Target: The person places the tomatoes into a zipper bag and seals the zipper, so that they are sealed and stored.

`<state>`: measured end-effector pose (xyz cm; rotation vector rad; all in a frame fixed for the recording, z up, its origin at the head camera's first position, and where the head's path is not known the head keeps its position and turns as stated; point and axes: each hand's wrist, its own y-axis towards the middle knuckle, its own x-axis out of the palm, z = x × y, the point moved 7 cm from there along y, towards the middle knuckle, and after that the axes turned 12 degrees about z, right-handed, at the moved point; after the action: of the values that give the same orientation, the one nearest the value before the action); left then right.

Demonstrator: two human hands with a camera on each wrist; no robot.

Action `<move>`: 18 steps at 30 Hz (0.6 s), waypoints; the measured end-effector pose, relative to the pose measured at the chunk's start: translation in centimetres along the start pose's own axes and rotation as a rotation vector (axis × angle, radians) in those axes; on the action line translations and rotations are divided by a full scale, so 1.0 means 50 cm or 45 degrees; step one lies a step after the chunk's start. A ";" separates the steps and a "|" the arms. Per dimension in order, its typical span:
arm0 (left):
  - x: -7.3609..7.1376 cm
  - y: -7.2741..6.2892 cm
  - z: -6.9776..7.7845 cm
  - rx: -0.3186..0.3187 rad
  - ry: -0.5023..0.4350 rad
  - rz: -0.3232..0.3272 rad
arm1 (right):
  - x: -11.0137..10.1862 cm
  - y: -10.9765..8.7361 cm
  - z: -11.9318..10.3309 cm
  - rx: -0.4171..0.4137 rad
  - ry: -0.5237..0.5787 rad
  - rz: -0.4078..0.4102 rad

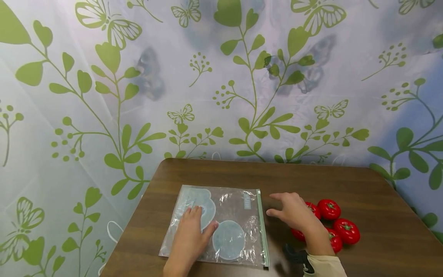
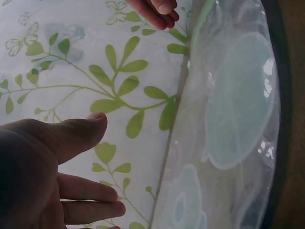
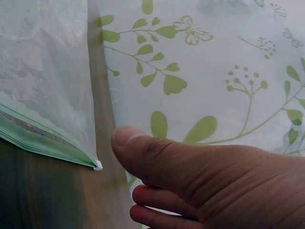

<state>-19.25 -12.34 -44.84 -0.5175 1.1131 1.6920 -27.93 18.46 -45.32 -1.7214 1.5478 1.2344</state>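
A clear zip bag (image 1: 230, 200) with pale blue printed shapes lies flat on the brown table (image 1: 242, 173), its green zip edge (image 1: 262, 227) facing right. Over the bag's left part is my left hand (image 1: 192, 234), fingers extended and holding nothing; whether it touches the plastic I cannot tell. My right hand (image 1: 294, 209), thumb and fingers apart and holding nothing, hovers between the zip edge and several red tomatoes (image 1: 347, 231), partly covering them. In the right wrist view the green zip lips (image 3: 43, 136) gap slightly, ending at a white slider (image 3: 98, 165).
A curtain (image 1: 207, 127) with green leaves and butterflies hangs behind the table's back edge. A dark strap (image 1: 295, 256) is on the right wrist, beside a beige sleeve (image 1: 327, 266). A white cord (image 1: 114, 231) hangs left of the table.
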 end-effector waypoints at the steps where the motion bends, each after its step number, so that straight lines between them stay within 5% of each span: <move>1: 0.005 -0.001 -0.003 0.002 0.016 -0.007 | 0.003 0.002 0.000 0.005 -0.001 -0.009; 18: 0.085 -0.008 -0.035 -0.038 0.147 -0.141 | 0.047 0.018 0.017 0.090 -0.016 -0.095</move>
<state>-20.91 -11.65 -49.09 -0.6906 1.1217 1.6013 -29.17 17.85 -47.57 -1.7075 1.4880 1.1379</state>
